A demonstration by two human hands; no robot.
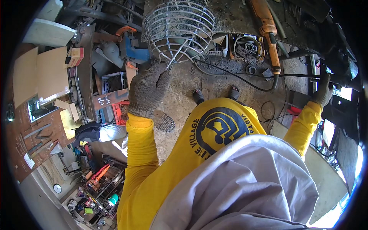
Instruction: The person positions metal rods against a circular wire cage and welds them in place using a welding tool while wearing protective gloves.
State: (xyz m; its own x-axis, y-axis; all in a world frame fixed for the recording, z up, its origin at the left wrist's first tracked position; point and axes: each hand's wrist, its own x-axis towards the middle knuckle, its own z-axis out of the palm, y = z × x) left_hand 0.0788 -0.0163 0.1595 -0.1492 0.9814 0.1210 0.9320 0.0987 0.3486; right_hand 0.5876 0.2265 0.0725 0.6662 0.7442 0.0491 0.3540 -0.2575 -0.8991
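A round cage of welded metal rods [180, 28] sits on the bench at the far middle. My left hand [147, 90], in a dark knitted glove, is at its near lower edge, fingers curled by a rod end; the fingertips are partly hidden. Off to the far right, my gloved right hand [324, 91] is closed at a black cable [299, 75]; the dark clutter around it hides what lies beyond. An orange angle grinder [267, 28] lies on the bench right of the cage, its handle toward me and its cord looping down below the bench edge.
Under the bench are a white basket [217, 53] and a bin of metal parts [248, 48]. A blue clamp-like tool [136, 51] stands left of the cage. Cardboard [51, 74] and a red crate [120, 112] are at left. A loose cable [268, 111] lies on the concrete floor.
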